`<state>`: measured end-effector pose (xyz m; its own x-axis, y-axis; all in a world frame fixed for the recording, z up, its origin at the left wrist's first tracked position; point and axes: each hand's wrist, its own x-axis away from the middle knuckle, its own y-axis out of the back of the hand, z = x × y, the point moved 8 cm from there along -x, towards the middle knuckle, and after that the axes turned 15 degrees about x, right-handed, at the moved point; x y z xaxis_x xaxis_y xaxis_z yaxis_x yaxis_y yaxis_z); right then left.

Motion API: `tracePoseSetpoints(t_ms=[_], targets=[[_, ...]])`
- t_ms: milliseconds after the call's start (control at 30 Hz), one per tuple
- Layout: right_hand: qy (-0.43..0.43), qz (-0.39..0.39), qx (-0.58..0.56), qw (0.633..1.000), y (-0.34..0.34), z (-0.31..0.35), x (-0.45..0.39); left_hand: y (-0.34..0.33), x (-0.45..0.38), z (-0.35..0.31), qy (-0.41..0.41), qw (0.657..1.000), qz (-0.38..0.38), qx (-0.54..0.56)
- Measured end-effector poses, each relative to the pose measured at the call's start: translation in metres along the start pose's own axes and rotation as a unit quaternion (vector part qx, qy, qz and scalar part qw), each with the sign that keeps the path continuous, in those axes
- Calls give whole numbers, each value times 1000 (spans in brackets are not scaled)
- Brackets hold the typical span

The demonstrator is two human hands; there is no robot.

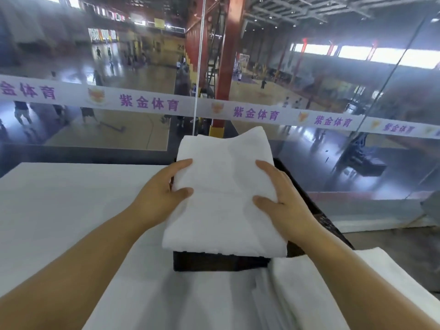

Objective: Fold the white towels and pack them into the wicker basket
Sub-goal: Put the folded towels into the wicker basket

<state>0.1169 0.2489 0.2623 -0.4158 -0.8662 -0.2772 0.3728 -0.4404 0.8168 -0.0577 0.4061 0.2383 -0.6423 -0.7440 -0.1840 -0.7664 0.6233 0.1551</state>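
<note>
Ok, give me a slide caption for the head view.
Both hands, left and right, hold a folded towel over the basket.

Indoor sports hall, seen from above through a glass wall [309,67]: wooden courts [133,75] with players [21,110], red steel column [228,55], banner strip [147,103] with purple lettering.

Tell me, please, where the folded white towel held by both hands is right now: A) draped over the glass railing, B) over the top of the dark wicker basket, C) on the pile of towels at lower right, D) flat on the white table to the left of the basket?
B: the left hand and right hand grip the folded towel by its sides above the dark wicker basket, whose front wall shows beneath it.
</note>
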Motion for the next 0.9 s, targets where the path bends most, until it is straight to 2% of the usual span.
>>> tracePoseSetpoints(t_ms=[167,433,533,600,700,733,800,900], targets=[[13,40,33,999,4,-2,-52,5,-45,2,-1,999,-18,-28],[31,13,139,990,13,-18,-132,-14,-102,40,26,998,-40,-34],[38,30,151,987,0,-22,-145,-14,-108,59,40,994,-45,-94],[45,49,175,982,-11,-23,-151,-8,-108,71,33,980,-49,-191],[42,93,228,968,-29,-32,-151,-1,-103,95,82,924,-26,-373],[34,109,237,965,-35,-36,-150,0,-99,105,122,908,-11,-401],[19,132,246,960,-47,-45,-147,1,-93,116,185,900,4,-395],[0,153,242,958,-64,-54,-140,0,-88,122,210,889,15,-407]])
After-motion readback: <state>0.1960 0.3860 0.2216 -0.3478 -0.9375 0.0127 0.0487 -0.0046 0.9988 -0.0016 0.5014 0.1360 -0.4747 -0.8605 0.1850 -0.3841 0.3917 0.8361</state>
